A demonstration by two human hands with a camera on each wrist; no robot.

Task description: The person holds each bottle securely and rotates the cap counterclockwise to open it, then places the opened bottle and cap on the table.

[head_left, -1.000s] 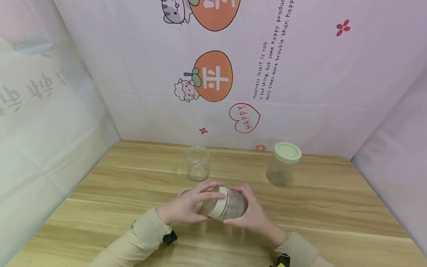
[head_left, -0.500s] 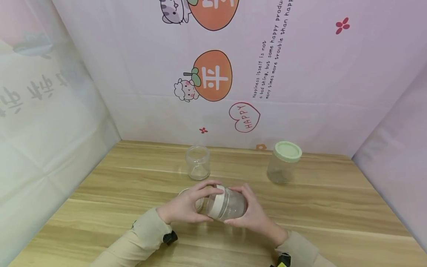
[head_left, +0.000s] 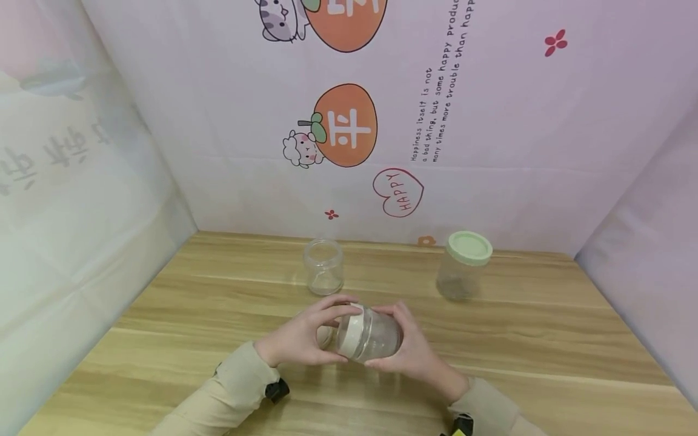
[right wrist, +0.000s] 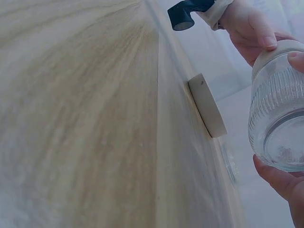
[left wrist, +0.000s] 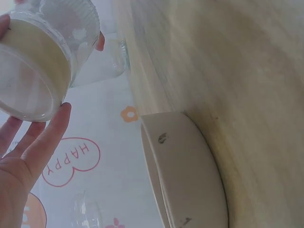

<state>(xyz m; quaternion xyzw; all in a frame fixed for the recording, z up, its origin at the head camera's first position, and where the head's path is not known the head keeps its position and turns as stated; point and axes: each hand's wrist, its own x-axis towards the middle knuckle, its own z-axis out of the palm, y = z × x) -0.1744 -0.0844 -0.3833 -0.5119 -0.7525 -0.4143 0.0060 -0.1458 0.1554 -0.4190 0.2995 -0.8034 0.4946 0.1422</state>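
Observation:
Over the middle of the table a ribbed clear jar (head_left: 383, 336) is held tilted on its side, its white lid (head_left: 351, 336) facing left. My right hand (head_left: 411, 351) grips the jar body from the right, thumb below and fingers over the top. Curled around the lid from the left is my left hand (head_left: 300, 336); in the left wrist view its fingertips sit at the lid's edge. A loose cream lid (left wrist: 190, 175) lies on the table under my left hand, mostly hidden in the head view.
An open clear jar (head_left: 324, 269) stands behind the hands, near the table's back edge. To its right stands a taller jar with a green lid (head_left: 469, 249). A printed cloth (head_left: 491, 194) hangs at the back, with white sheets on both sides.
The lid end of the held jar has shifted slightly left, along with my left fingers. Less of the loose lid shows under my left hand. My right hand has kept its grip.

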